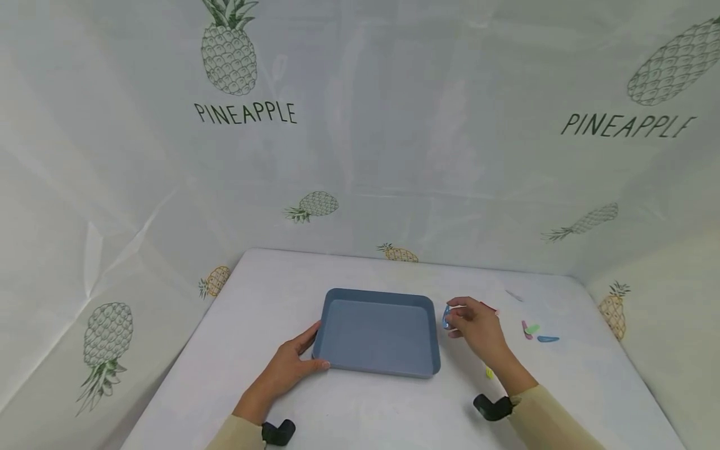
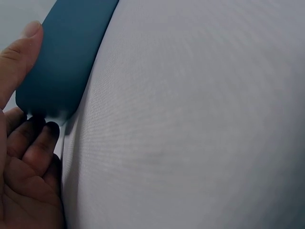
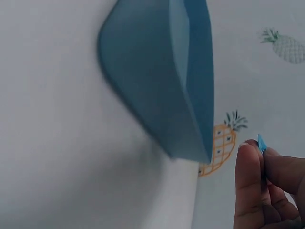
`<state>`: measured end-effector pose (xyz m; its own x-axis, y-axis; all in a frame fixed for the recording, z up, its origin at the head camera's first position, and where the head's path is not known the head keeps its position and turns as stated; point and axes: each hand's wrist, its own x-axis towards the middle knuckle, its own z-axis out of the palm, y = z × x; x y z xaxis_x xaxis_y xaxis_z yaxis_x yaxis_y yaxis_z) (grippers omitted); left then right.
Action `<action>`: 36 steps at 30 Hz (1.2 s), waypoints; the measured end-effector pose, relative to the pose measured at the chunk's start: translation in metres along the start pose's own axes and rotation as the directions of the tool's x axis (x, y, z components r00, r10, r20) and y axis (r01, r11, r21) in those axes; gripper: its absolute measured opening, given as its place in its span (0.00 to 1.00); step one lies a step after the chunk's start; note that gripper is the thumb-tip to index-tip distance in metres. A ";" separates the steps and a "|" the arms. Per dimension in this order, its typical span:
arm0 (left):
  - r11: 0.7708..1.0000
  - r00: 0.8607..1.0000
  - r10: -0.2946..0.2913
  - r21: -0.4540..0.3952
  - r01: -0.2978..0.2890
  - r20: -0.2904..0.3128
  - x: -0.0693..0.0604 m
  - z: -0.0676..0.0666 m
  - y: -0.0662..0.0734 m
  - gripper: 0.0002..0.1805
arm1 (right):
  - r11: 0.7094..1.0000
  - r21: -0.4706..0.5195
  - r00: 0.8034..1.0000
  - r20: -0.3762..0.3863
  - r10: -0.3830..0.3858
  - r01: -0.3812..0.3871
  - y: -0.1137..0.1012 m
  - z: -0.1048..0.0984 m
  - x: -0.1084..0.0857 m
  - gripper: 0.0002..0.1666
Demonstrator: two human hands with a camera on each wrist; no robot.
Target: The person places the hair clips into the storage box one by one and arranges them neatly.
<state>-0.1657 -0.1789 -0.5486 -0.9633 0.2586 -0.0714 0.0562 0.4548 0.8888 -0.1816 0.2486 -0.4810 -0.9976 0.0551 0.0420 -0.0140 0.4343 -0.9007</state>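
Note:
A blue-grey tray [image 1: 377, 337] lies on the white table, its inside bare. My left hand [image 1: 287, 369] grips its left front corner, thumb on the near rim and fingers at the left side; in the left wrist view the hand [image 2: 33, 162] is at the tray's corner [image 2: 66, 57]. Just right of the tray, my right hand [image 1: 478, 328] pinches a small blue clip [image 1: 446, 317] between thumb and fingers. The right wrist view shows the blue clip's tip [image 3: 261, 143] poking out of the pinching hand [image 3: 267, 191], beside the tray [image 3: 147, 71].
Right of my right hand lie a pink clip [image 1: 526, 330], a green clip [image 1: 532, 328], another blue clip [image 1: 548, 339] and a grey one [image 1: 514, 295]. A yellow clip [image 1: 489, 372] is beside the right wrist, and a red one [image 1: 488, 307] behind that hand.

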 end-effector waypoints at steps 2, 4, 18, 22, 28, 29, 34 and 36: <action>1.000 1.000 0.001 -0.003 -0.001 0.000 0.000 0.000 0.000 0.55 | 0.999 0.040 1.000 0.012 0.010 -0.011 -0.006 0.007 0.005 0.19; 1.000 1.000 0.000 -0.005 0.000 0.000 0.001 0.000 -0.001 0.55 | 0.997 0.078 1.000 0.025 0.018 -0.020 -0.011 0.014 0.010 0.19; 1.000 1.000 0.003 -0.014 -0.003 0.001 -0.001 0.001 0.000 0.54 | 0.988 0.156 0.996 0.082 -0.032 0.019 -0.048 0.078 0.041 0.15; 1.000 1.000 0.023 0.002 -0.023 -0.001 -0.001 0.001 0.001 0.53 | 0.984 0.181 0.994 0.108 -0.021 0.001 -0.056 0.098 0.048 0.14; 1.000 1.000 0.024 0.001 -0.024 -0.003 -0.002 0.003 0.004 0.53 | 0.972 0.233 0.985 0.174 -0.007 -0.034 -0.062 0.130 0.055 0.12; 1.000 1.000 0.019 0.000 -0.019 -0.003 -0.001 0.003 0.004 0.53 | 0.970 0.238 0.983 0.184 -0.003 -0.042 -0.062 0.136 0.056 0.13; 0.999 1.000 0.019 0.034 -0.019 0.006 0.000 0.004 0.002 0.54 | 0.974 0.219 0.973 0.230 0.003 -0.055 -0.056 0.161 0.056 0.15; 0.999 1.000 0.015 0.048 -0.015 0.013 0.000 0.003 0.001 0.54 | 0.978 0.200 0.972 0.235 0.003 -0.051 -0.053 0.169 0.055 0.15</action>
<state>-0.1647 -0.1754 -0.5490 -0.9590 0.2760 -0.0638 0.0837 0.4913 0.8670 -0.2470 0.0764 -0.5040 -0.9856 -0.1569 -0.0634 0.0239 0.2420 -0.9700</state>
